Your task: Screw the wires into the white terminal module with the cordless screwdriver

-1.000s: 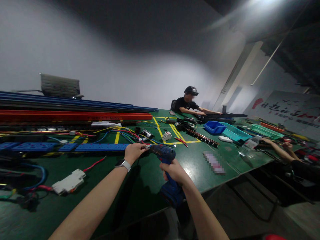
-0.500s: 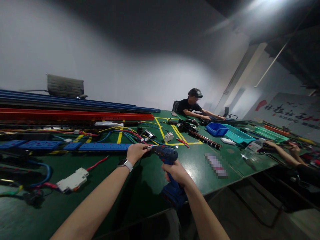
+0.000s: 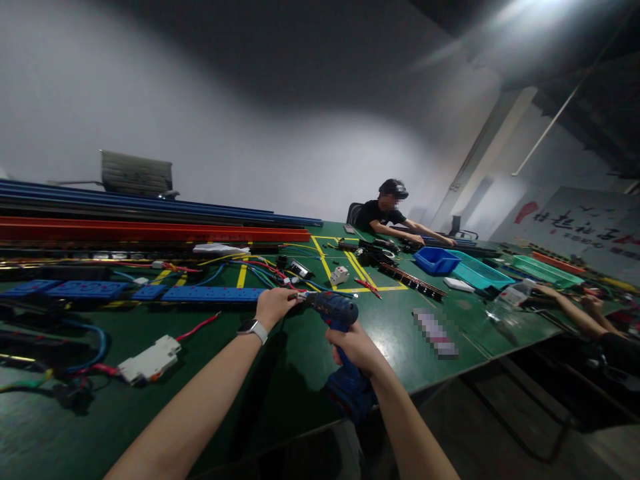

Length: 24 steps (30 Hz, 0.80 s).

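My right hand [image 3: 356, 347] is wrapped round the grip of a blue cordless drill [image 3: 336, 308], whose nose points left. My left hand [image 3: 274, 307], with a watch on the wrist, is closed over the right end of a long blue socket strip [image 3: 215, 294]. Its fingertips meet right at the drill's tip; the small part between them is too hidden to make out. Left of my left forearm lies a white circuit breaker [image 3: 150, 360] with a red wire. Another white breaker [image 3: 339, 275] stands beyond the drill.
Loose coloured wires [image 3: 260, 267] lie behind the strip. An orange rail [image 3: 150, 231] and blue rails [image 3: 125, 200] run along the back. Blue [image 3: 435, 261] and teal bins [image 3: 480, 272] stand right. A co-worker [image 3: 383, 213] sits across the green table; another person's arms [image 3: 575, 310] reach in from the right.
The view has shifted very slightly, so everything sits a little further right. Both hands, the drill and the strip keep the same positions relative to one another.
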Available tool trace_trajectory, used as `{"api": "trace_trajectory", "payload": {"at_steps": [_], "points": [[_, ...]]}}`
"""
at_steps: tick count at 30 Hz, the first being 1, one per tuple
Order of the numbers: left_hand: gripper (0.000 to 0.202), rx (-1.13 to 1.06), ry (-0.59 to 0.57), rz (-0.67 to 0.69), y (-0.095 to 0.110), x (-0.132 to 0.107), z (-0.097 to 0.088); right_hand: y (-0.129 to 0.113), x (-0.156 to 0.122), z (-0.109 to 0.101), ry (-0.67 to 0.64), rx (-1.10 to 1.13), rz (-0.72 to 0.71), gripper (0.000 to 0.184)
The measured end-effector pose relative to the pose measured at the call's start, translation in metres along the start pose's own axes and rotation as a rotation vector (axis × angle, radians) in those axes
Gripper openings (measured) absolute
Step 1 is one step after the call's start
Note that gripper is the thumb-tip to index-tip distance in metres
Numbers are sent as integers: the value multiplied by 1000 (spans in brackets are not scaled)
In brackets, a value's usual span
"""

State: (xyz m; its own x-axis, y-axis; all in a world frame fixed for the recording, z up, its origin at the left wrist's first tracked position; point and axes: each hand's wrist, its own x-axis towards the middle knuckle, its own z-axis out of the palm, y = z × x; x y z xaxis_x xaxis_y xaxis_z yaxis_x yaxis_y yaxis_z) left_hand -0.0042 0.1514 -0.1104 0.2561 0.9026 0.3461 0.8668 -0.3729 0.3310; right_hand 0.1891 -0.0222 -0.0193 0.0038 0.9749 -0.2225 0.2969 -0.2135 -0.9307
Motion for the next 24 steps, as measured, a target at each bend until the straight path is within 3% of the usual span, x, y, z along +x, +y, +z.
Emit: {"api": "trace_trajectory", "payload": {"at_steps": [24], "points": [[40, -2, -5, 3, 1, 0, -3, -6, -6, 2, 32, -10, 11, 13]]}}
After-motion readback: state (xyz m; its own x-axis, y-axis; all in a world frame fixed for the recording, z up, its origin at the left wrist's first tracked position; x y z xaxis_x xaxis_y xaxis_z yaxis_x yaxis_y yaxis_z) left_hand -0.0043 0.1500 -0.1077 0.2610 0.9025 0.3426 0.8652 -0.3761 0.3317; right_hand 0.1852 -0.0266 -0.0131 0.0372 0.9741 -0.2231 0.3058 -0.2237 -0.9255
